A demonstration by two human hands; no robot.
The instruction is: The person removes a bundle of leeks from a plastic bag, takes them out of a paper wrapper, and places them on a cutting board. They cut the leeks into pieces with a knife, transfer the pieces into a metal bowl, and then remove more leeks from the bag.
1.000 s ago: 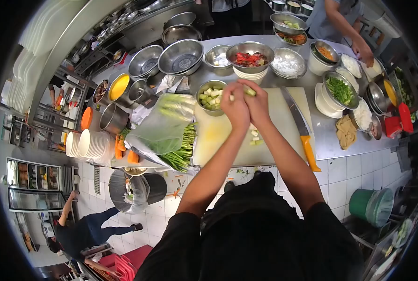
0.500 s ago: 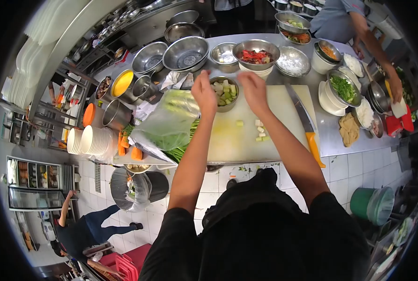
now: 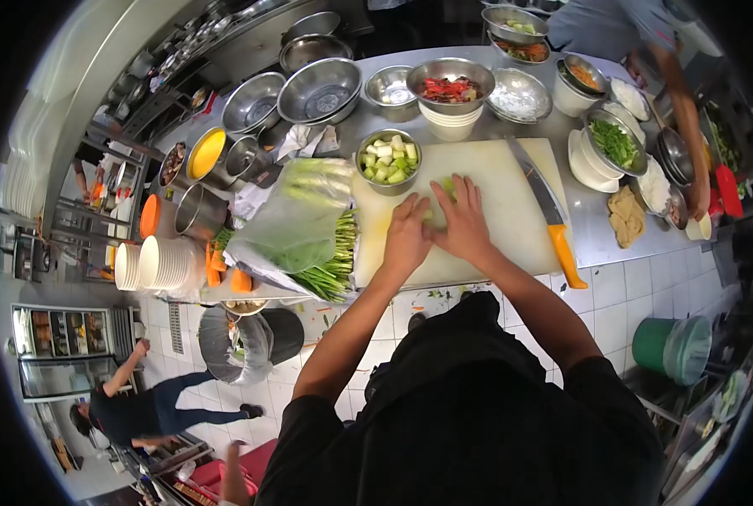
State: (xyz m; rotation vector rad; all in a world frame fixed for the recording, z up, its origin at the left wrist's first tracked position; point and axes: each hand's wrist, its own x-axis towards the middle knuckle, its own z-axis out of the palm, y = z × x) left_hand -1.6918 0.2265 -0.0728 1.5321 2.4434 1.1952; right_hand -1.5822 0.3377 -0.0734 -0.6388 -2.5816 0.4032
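Observation:
My left hand (image 3: 407, 233) and my right hand (image 3: 464, 223) are low over the white cutting board (image 3: 511, 194), side by side. Pale green chopped vegetable pieces (image 3: 449, 187) show at the right fingertips; others are partly hidden between the hands. The right fingers are stretched out and apart. Slightly blurred, the left fingers curve toward the right hand, also apart. Just beyond, a steel bowl (image 3: 390, 161) holds green and white vegetable chunks. To the right lies a large knife (image 3: 550, 215) with a yellow handle, along the board's edge.
Long green stalks (image 3: 330, 270) under a plastic bag (image 3: 288, 215) lie left of the board. Steel bowls, one with red peppers (image 3: 450, 89), line the back. A co-worker's arm (image 3: 678, 110) reaches in at right. A lined bin (image 3: 235, 341) stands below the table; another person (image 3: 144, 405) is at lower left.
Both hands have come down from beside the steel bowl onto the board, over the loose pieces. The bowl now shows fuller of chunks. The co-worker's hand at right has moved lower.

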